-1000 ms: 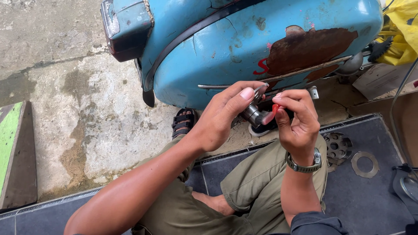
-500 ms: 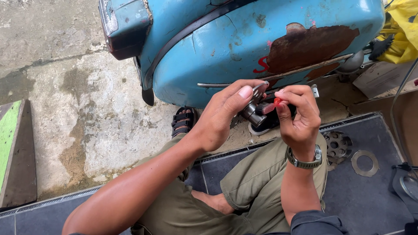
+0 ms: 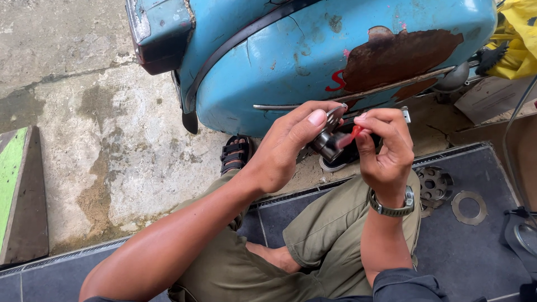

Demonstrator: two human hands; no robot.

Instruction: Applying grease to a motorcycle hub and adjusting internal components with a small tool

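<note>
So left hand (image 3: 285,151) pinches a metal part (image 3: 327,142) in front of the blue scooter (image 3: 335,56), discs (image 3: 436,184) at 4 o'clock. Right hand (image 3: 386,154) fingers pinch a red tool (image 3: 349,136). Part looks heavy, stiff, probably greasy; grip its sides.

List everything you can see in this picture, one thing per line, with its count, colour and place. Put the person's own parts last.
scooter body: one, light blue with a rust patch, top centre
metal part: one, dark grey, held in the left hand
red tool: one, red, pinched in the right hand's fingers
toothed disc: one, grey, on the mat at right
flat ring: one, grey, on the mat beside the disc
mat: one, dark grey, lower right
plank: one, green and brown, left edge
sandal: one, black, under the scooter
watch: one, grey, right wrist
left hand: one, centre
right hand: one, centre right
</note>
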